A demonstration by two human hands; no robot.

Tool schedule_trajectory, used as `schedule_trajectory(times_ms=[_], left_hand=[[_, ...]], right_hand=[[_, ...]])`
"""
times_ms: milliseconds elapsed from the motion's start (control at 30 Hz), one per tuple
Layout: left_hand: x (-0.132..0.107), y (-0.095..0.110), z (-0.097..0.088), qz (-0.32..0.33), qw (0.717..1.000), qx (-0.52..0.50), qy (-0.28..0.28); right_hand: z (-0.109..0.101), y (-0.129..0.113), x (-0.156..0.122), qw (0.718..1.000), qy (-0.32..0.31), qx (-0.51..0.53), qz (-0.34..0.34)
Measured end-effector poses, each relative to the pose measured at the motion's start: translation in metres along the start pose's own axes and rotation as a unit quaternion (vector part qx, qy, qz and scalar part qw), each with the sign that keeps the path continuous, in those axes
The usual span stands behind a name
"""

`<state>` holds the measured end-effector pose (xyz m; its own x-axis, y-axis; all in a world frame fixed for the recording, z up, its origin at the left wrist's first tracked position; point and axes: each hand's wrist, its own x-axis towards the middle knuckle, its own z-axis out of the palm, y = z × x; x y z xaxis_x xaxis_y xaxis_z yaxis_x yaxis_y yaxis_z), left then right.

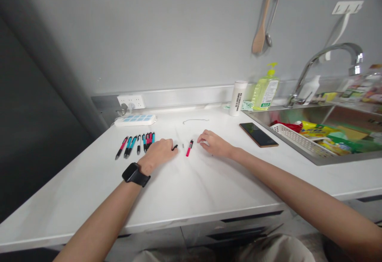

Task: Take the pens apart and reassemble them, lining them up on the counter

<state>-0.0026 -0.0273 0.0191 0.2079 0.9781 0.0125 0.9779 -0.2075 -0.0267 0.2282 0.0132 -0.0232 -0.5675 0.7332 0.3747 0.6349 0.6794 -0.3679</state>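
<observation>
White stone countertop [191, 190] runs beneath a grey wall, and we look down on it with our two forearms reaching in across it. Our left hand [158, 152], a black smartwatch [135, 174] on its wrist, lies palm down with the fingers curled under. Its fingertips are at a small black curved piece [174, 147], and we cannot tell whether they grip it. Our right hand [215, 143] also rests palm down, its fingers bent over a small white bit [204, 143], and we cannot tell whether that is held either. Between the hands, a red-and-black pen [189, 148] lies at a slant on the counter, with a tiny metal piece [183, 145] just beside it. Left of our left hand, a fanned row of pens [135, 145] in red, teal and black lies side by side. A thin curved wire [195, 120] lies farther back. Beyond our right hand are a smartphone [258, 134] and a steel sink [325, 160] holding a white plastic basket [301, 140], with a green soap pump bottle [265, 88] behind them.
</observation>
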Motion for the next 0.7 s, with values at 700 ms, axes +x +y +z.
schedule_trajectory(times_ms=[700], left_hand=[[0.002, -0.027, 0.001, 0.141, 0.989, 0.005, -0.032]], right_hand=[[0.003, -0.032, 0.002, 0.997, 0.031, 0.004, -0.067]])
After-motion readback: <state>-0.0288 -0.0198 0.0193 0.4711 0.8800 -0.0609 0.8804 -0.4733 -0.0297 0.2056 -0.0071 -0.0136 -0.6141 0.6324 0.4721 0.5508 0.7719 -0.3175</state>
